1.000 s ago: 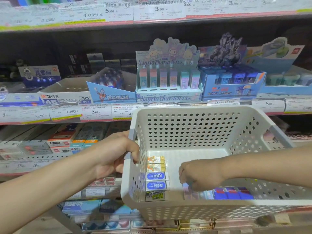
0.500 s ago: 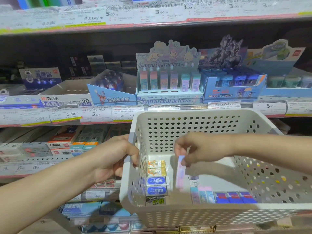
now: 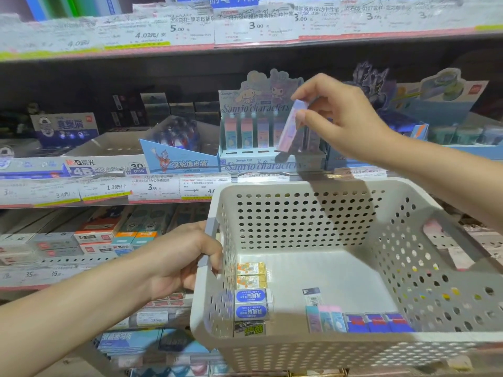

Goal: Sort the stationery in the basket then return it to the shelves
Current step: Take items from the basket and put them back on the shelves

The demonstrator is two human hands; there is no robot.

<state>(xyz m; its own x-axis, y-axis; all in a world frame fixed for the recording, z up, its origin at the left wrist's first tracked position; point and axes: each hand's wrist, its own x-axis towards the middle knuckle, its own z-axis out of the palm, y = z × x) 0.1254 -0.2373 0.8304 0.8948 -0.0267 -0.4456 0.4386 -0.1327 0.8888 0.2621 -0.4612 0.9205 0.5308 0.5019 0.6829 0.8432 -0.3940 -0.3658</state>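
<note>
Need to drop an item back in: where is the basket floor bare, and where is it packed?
Bare: the basket floor's middle and back, between the eraser column along the left wall and the right wall. Crowded: the front edge, where a pastel and blue packet row sits.

Single head-worn wide-angle view, facing forward and slightly down toward shop shelving at close range. The white perforated basket [image 3: 340, 221] fills the lower right of frame, near the lens, its interior seen from above. The Sanrio display box [image 3: 258, 159] on the middle shelf [image 3: 109, 191] sits near centre. Both forearms enter from the lower corners. Frame edges bow with lens distortion. No second view is supplied.
</note>
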